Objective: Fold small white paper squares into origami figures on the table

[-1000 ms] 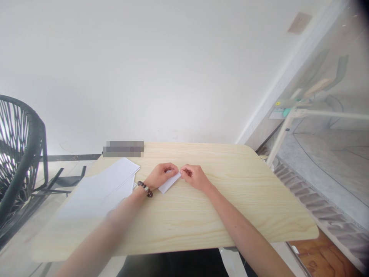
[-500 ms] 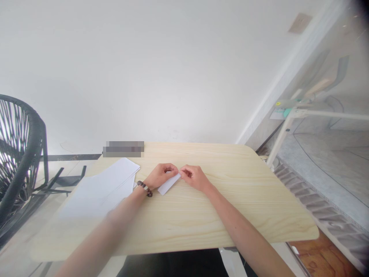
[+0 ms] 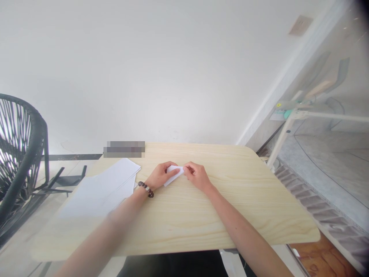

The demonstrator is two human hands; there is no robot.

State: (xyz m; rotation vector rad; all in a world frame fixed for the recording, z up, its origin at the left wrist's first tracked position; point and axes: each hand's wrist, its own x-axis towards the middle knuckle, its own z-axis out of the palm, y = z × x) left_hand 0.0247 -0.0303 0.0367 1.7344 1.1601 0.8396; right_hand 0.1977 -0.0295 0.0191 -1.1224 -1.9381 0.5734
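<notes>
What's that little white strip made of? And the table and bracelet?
White strip: probably paper, matte, with thin, straight edges.
Table: wood or wood-look laminate, smooth, with pale wavy grain.
Bracelet: dark, slightly shiny round beads, perhaps wood; too small to tell.

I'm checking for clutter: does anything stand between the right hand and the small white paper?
Nothing visible does: the right hand touches the small white paper at its right end. The left hand holds it too; the larger sheets lie off left.

The strip (image 3: 172,179) looks like matt paper, the tabletop (image 3: 184,215) like smooth, grained wood.
</notes>
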